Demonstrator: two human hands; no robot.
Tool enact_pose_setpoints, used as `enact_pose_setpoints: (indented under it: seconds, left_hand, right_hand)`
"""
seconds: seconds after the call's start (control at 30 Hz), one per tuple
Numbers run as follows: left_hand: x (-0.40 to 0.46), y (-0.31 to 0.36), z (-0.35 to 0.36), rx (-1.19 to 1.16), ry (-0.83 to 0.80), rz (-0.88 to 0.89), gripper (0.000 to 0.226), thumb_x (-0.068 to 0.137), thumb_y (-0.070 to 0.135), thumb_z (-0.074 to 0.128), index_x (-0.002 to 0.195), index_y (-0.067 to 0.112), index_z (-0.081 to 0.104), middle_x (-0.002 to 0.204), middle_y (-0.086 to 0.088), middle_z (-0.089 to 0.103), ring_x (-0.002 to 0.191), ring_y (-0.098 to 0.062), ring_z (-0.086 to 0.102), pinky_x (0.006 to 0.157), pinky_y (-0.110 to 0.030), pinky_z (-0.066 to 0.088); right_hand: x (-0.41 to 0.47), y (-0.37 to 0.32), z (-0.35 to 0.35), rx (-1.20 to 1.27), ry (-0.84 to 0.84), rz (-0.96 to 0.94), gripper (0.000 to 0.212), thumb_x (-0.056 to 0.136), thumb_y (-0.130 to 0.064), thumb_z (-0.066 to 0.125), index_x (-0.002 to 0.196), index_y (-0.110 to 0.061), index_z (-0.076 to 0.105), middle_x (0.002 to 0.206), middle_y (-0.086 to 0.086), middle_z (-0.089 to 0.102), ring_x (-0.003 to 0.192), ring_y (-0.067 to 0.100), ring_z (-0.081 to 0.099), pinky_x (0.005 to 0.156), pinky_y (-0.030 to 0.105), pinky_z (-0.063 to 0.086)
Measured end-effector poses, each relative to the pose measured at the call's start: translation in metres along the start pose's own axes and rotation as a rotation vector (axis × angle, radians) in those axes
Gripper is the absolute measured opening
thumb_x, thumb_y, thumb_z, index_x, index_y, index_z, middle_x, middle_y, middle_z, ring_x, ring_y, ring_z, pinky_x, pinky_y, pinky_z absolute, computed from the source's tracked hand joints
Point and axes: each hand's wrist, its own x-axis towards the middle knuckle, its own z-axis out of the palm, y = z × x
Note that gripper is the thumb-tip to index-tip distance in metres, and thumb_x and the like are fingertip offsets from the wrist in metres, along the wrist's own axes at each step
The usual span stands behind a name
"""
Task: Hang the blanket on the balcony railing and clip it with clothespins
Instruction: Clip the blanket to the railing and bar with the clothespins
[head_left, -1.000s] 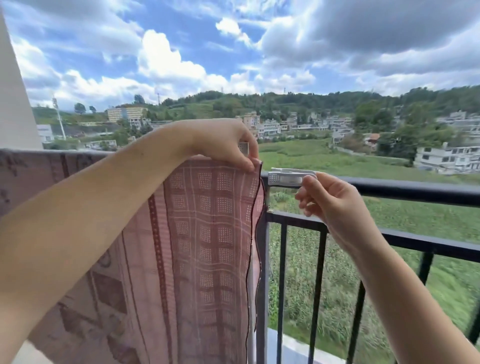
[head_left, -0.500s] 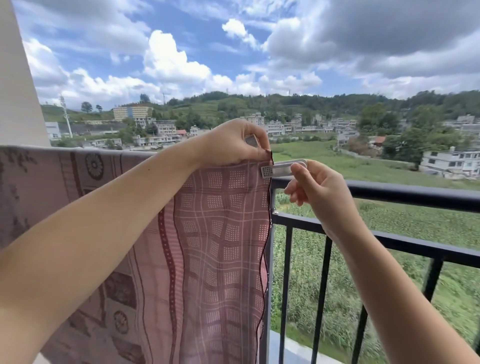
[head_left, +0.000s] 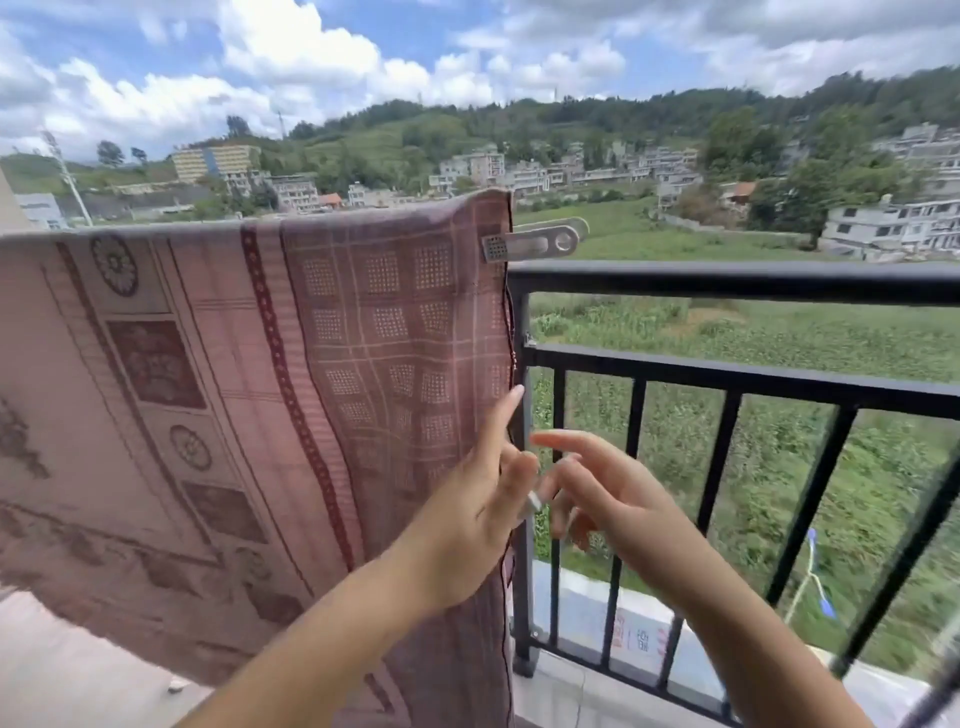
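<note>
A pink and maroon patterned blanket (head_left: 234, 395) hangs over the black balcony railing (head_left: 727, 283) and covers its left part. A metal clothespin (head_left: 530, 244) grips the blanket's top right corner and sticks out to the right above the rail. My left hand (head_left: 483, 499) is low, in front of the blanket's right edge, fingers apart, one finger pointing up. My right hand (head_left: 602, 499) is just to its right, in front of the bars, fingers spread and holding nothing. Both hands are well below the clothespin.
The railing's vertical bars (head_left: 719, 467) run to the right, with a lower rail (head_left: 727, 376) under the top one. Beyond lie green fields, houses and hills. The balcony floor edge (head_left: 597, 675) shows at the bottom. A wall corner (head_left: 8, 208) is at far left.
The clothespin now sits clipped on the blanket's corner and both hands have let go. Both hands have dropped down to the middle of the blanket's right edge.
</note>
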Motion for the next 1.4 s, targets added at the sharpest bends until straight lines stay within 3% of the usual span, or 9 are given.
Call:
enact_pose_setpoints:
  seconds: [0.13, 0.23, 0.3, 0.4, 0.73, 0.93, 1.1, 1.23, 1.4]
  left_hand:
    - [-0.038, -0.056, 0.070, -0.126, -0.060, -0.252, 0.084, 0.058, 0.091, 0.015, 0.134, 0.057, 0.003, 0.100, 0.021, 0.057, 0.089, 0.009, 0.057, 0.087, -0.011, 0.044]
    - [-0.068, -0.091, 0.107, -0.097, -0.179, -0.430, 0.075, 0.069, 0.082, 0.022, 0.137, 0.050, 0.014, 0.131, -0.011, 0.052, 0.122, -0.027, 0.051, 0.099, -0.035, 0.041]
    - [-0.079, -0.111, 0.121, -0.059, -0.247, -0.504, 0.062, 0.078, 0.076, 0.029, 0.133, 0.048, 0.026, 0.117, -0.021, 0.057, 0.104, -0.039, 0.058, 0.084, -0.049, 0.046]
    - [-0.069, -0.125, 0.130, 0.114, -0.355, -0.486, 0.035, 0.097, 0.039, 0.033, 0.118, 0.017, 0.049, 0.080, -0.005, 0.057, 0.062, -0.013, 0.053, 0.069, -0.038, 0.042]
    - [-0.053, -0.132, 0.146, 0.095, -0.633, -0.499, 0.019, 0.097, 0.029, 0.038, 0.109, 0.022, 0.051, 0.065, 0.009, 0.056, 0.055, -0.002, 0.056, 0.060, -0.014, 0.047]
    - [-0.054, -0.137, 0.176, -0.248, -0.145, -0.865, 0.020, 0.098, 0.016, 0.036, 0.098, 0.013, 0.056, 0.094, 0.001, 0.064, 0.081, -0.012, 0.062, 0.069, -0.023, 0.051]
    - [-0.049, -0.135, 0.188, -0.326, -0.169, -0.945, 0.017, 0.097, 0.015, 0.036, 0.104, 0.016, 0.052, 0.113, 0.010, 0.061, 0.083, -0.010, 0.065, 0.067, -0.026, 0.054]
    - [-0.035, -0.158, 0.160, 0.275, -0.385, -0.401, 0.028, 0.091, 0.007, 0.044, 0.118, 0.009, 0.046, 0.114, -0.002, 0.056, 0.104, -0.017, 0.056, 0.089, -0.030, 0.048]
    - [-0.018, -0.189, 0.124, 1.334, -0.749, 0.421, 0.016, 0.059, 0.009, 0.061, 0.073, 0.015, 0.061, 0.074, -0.004, 0.061, 0.073, -0.025, 0.060, 0.080, -0.038, 0.043]
  right_hand:
    - [-0.048, 0.073, 0.031, -0.140, -0.038, 0.256, 0.018, 0.088, -0.038, 0.053, 0.091, -0.026, 0.066, 0.067, -0.005, 0.061, 0.061, 0.017, 0.058, 0.057, 0.037, 0.048]
    - [-0.085, 0.118, 0.047, -0.136, -0.063, 0.444, 0.026, 0.088, -0.037, 0.051, 0.076, -0.017, 0.062, 0.065, 0.001, 0.065, 0.060, 0.018, 0.062, 0.065, 0.038, 0.055]
    - [-0.107, 0.140, 0.051, 0.115, 0.006, 0.610, 0.025, 0.090, -0.020, 0.054, 0.069, -0.007, 0.058, 0.054, -0.003, 0.062, 0.049, 0.007, 0.059, 0.050, 0.022, 0.050]
    - [-0.127, 0.166, 0.049, 0.343, 0.103, 0.711, 0.025, 0.089, -0.012, 0.056, 0.065, -0.011, 0.057, 0.060, 0.004, 0.059, 0.048, 0.006, 0.058, 0.047, 0.017, 0.044]
    - [-0.115, 0.207, 0.044, 0.623, 0.366, 0.716, 0.014, 0.090, -0.018, 0.055, 0.083, -0.009, 0.062, 0.070, 0.002, 0.060, 0.059, 0.005, 0.057, 0.053, 0.018, 0.042]
    - [-0.122, 0.224, 0.064, 0.765, 0.317, 0.771, 0.027, 0.092, -0.033, 0.049, 0.115, -0.021, 0.056, 0.122, -0.003, 0.062, 0.109, 0.007, 0.061, 0.092, 0.033, 0.050]
    - [-0.118, 0.226, 0.061, 0.836, 0.393, 0.725, 0.025, 0.082, -0.033, 0.059, 0.092, -0.011, 0.067, 0.094, 0.010, 0.071, 0.085, 0.017, 0.068, 0.078, 0.029, 0.052]
    - [-0.116, 0.241, 0.044, 0.779, 0.525, 0.823, 0.012, 0.089, -0.023, 0.056, 0.082, -0.013, 0.060, 0.078, 0.001, 0.059, 0.060, 0.006, 0.055, 0.053, 0.017, 0.043]
    - [-0.075, 0.268, 0.029, 0.901, 0.547, 0.917, 0.022, 0.094, -0.033, 0.047, 0.104, -0.013, 0.052, 0.095, 0.004, 0.062, 0.074, 0.015, 0.060, 0.063, 0.024, 0.046]
